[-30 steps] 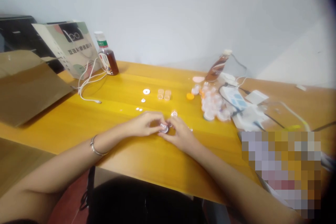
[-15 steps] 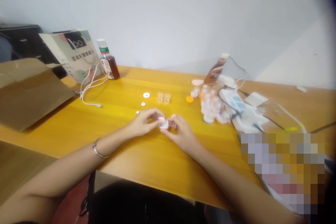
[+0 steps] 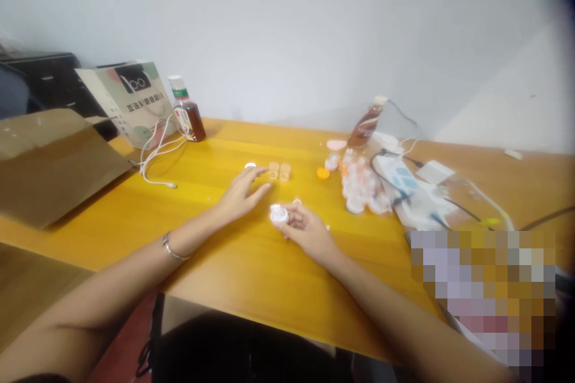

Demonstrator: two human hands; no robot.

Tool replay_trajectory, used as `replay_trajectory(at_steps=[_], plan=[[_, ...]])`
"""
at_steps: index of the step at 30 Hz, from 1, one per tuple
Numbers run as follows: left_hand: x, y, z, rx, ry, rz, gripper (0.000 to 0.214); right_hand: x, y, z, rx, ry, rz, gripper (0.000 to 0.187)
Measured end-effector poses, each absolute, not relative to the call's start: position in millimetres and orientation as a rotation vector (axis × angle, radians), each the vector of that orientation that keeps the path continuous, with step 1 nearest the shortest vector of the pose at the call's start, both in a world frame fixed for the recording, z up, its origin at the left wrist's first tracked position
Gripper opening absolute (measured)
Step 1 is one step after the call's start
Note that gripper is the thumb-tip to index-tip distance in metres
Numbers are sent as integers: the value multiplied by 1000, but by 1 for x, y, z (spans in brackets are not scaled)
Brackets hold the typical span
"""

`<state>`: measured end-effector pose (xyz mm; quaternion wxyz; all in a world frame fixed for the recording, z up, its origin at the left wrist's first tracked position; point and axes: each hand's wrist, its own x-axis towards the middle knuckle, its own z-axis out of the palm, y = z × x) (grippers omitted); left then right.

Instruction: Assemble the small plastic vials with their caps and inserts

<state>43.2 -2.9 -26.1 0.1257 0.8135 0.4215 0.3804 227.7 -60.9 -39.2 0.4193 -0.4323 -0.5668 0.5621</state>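
Observation:
My right hand [image 3: 304, 228] rests on the yellow table [image 3: 251, 269] and pinches a small white round cap [image 3: 279, 213] between thumb and fingers. My left hand [image 3: 242, 192] is stretched forward with its fingers spread, empty, its fingertips near a small white ring [image 3: 250, 165] and two small clear cups [image 3: 279, 171]. A silver bracelet [image 3: 172, 249] sits on my left wrist.
A heap of small clear and white containers [image 3: 362, 182] and an orange cap [image 3: 322, 173] lie right of centre. Two brown drink bottles [image 3: 188, 111] [image 3: 368, 122], a paper bag [image 3: 130, 99], white cables [image 3: 155, 152], a power strip [image 3: 399, 176] and cardboard [image 3: 49, 161] are about.
My left hand let go of the white cap and reached forward toward the ring and cups. My right hand kept the cap. The view shifted slightly downward.

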Motion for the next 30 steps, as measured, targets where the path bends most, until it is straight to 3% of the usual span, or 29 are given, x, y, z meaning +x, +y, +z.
replay_trajectory(at_steps=[6, 16, 25, 30], plan=[[50, 40, -29, 2592, 1250, 823, 53, 228, -60, -43, -1075, -1407, 1456, 32], [58, 45, -34, 2698, 1372, 745, 22, 227, -58, -47, -1038, -1346, 1456, 33], [46, 4, -14, 2260, 1228, 1150, 29, 226, -54, -48, -1028, -1299, 1450, 34], [42, -5, -13, 1965, 1084, 1185, 36, 228, -52, -48, -1040, -1241, 1462, 33]])
